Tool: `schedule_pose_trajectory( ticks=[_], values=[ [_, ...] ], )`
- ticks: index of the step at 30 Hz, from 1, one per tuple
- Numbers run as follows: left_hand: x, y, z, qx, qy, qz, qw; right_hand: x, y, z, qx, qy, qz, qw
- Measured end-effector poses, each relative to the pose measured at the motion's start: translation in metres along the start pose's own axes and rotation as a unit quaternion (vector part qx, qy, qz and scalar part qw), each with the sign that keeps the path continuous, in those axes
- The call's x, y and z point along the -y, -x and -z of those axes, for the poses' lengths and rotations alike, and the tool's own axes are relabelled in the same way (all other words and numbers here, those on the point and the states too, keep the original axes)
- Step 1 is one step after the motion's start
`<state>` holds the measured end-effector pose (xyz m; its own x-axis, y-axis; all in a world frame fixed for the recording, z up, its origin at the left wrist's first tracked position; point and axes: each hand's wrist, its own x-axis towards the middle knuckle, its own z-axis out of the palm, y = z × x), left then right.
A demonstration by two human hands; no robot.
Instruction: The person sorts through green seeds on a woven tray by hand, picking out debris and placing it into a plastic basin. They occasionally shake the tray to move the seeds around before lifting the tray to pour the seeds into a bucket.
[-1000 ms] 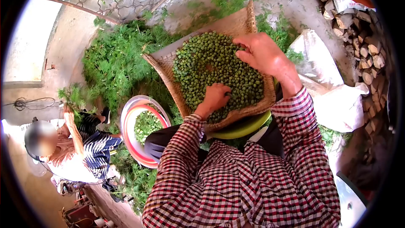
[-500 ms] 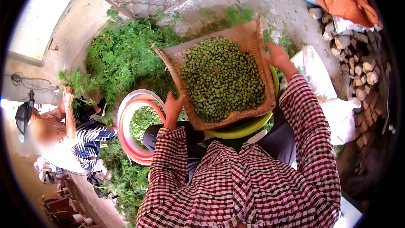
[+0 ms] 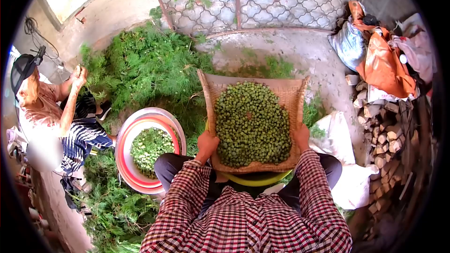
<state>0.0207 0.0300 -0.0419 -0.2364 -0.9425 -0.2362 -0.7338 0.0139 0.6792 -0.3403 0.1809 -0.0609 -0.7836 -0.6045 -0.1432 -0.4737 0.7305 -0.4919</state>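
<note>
A woven winnowing basket (image 3: 301, 100) lies in front of me, heaped with small round green pods or cones (image 3: 251, 122). My left hand (image 3: 207, 144) is closed on its left side, fingers wrapped round the edge. On the opposite side, my right hand (image 3: 301, 137) grips the right edge near the front corner. Beneath the basket shows the yellow-green rim of a tub (image 3: 255, 179), between my knees; most of it is hidden. Left of my knee stands a basin with a red rim (image 3: 123, 154), holding green and pale plant bits (image 3: 151, 145).
Cut green branches (image 3: 145, 61) pile up ahead and to the left. A person (image 3: 51, 107) sits at the left, hands raised near the branches. White sacks (image 3: 344, 159), stacked firewood (image 3: 386, 136) and an orange bag (image 3: 384, 65) stand at the right. A metal lattice (image 3: 281, 0) lies beyond.
The basket has come closer to me and sits straighter, where it was tilted before. Both my hands have moved to its sides and closed on the edges. The camera view has shifted too.
</note>
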Motion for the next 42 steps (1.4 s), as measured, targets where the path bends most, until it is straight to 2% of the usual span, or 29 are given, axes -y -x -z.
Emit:
schedule_pose_trajectory(
  ticks=[2, 4, 5, 7, 8, 9, 11, 12, 14, 18, 20, 22, 23, 25, 26, 27, 28, 29, 33, 35, 37, 38, 39, 40, 41, 42],
  values=[
    [-0.003, 0.014, 0.014, -0.001, 0.011, -0.017, 1.000, -0.007, 0.024, 0.004, -0.019, 0.016, -0.021, 0.999],
    [-0.009, 0.025, 0.027, -0.076, 0.036, -0.116, 0.990, 0.000, 0.055, 0.027, -0.078, -0.097, -0.030, 0.992],
    [-0.013, 0.031, 0.037, -0.073, 0.034, -0.118, 0.990, -0.009, 0.063, 0.022, -0.080, -0.099, -0.034, 0.991],
    [-0.024, 0.040, 0.058, -0.128, -0.027, -0.186, 0.974, -0.045, 0.076, 0.004, -0.235, -0.062, 0.119, 0.963],
    [-0.024, 0.035, 0.059, -0.110, -0.045, -0.159, 0.980, -0.085, 0.055, -0.023, -0.134, 0.142, 0.135, 0.971],
    [-0.022, 0.033, 0.055, -0.087, -0.063, -0.126, 0.986, -0.060, 0.071, -0.013, -0.130, 0.132, 0.101, 0.977],
    [-0.017, 0.042, 0.056, -0.066, -0.018, -0.105, 0.992, -0.072, 0.081, -0.017, -0.146, 0.145, 0.141, 0.968],
    [-0.002, 0.046, 0.052, -0.061, -0.025, -0.118, 0.991, -0.061, 0.091, -0.010, -0.147, 0.142, 0.142, 0.969],
    [0.010, 0.057, 0.053, -0.048, -0.029, -0.120, 0.991, -0.029, 0.128, 0.020, -0.154, -0.030, 0.130, 0.979],
    [0.004, 0.063, 0.064, -0.051, 0.033, -0.096, 0.994, 0.000, 0.126, 0.049, -0.214, -0.010, 0.155, 0.964],
    [-0.012, 0.067, 0.077, -0.089, 0.125, -0.138, 0.978, 0.032, 0.147, 0.089, -0.216, -0.040, 0.136, 0.966],
    [-0.005, 0.050, 0.066, -0.083, 0.092, -0.135, 0.983, 0.035, 0.149, 0.100, -0.220, -0.080, 0.129, 0.964],
    [0.005, 0.048, 0.061, -0.078, 0.060, -0.126, 0.987, 0.010, 0.141, 0.087, -0.216, -0.077, 0.129, 0.965],
    [-0.001, 0.057, 0.053, -0.070, 0.122, -0.139, 0.980, -0.045, 0.109, 0.045, -0.212, 0.179, 0.180, 0.944],
    [0.000, 0.065, 0.052, -0.041, 0.060, -0.128, 0.989, -0.053, 0.114, 0.028, -0.270, 0.238, 0.145, 0.922],
    [0.004, 0.073, 0.049, -0.006, -0.006, -0.109, 0.994, -0.016, 0.143, 0.059, -0.185, 0.127, 0.133, 0.965],
    [0.013, 0.074, 0.050, 0.015, 0.048, -0.126, 0.991, -0.014, 0.154, 0.063, -0.162, 0.052, 0.133, 0.976],
    [0.013, 0.075, 0.055, 0.022, 0.043, -0.126, 0.991, -0.014, 0.163, 0.064, -0.140, -0.025, 0.127, 0.982],
    [0.001, 0.067, 0.063, -0.015, 0.034, -0.126, 0.991, 0.000, 0.175, 0.077, -0.160, -0.030, 0.109, 0.981],
    [-0.018, 0.066, 0.071, -0.079, 0.084, -0.191, 0.975, 0.011, 0.175, 0.092, -0.218, -0.133, 0.085, 0.963],
    [-0.031, 0.056, 0.068, -0.098, 0.090, -0.207, 0.969, -0.009, 0.149, 0.085, -0.231, -0.114, 0.095, 0.962],
    [-0.034, 0.050, 0.061, -0.086, 0.087, -0.187, 0.975, -0.033, 0.129, 0.068, -0.267, 0.101, 0.209, 0.935],
    [-0.029, 0.051, 0.052, -0.078, 0.087, -0.167, 0.979, -0.049, 0.125, 0.061, -0.285, 0.308, 0.321, 0.849],
    [-0.014, 0.052, 0.042, -0.066, 0.072, -0.131, 0.987, -0.039, 0.129, 0.064, -0.240, 0.159, 0.239, 0.927],
    [0.000, 0.053, 0.036, -0.075, 0.080, -0.135, 0.985, -0.027, 0.139, 0.066, -0.185, 0.002, 0.151, 0.971],
    [0.005, 0.067, 0.040, -0.050, 0.057, -0.127, 0.989, -0.032, 0.157, 0.063, -0.185, -0.008, 0.153, 0.971]
  ],
)
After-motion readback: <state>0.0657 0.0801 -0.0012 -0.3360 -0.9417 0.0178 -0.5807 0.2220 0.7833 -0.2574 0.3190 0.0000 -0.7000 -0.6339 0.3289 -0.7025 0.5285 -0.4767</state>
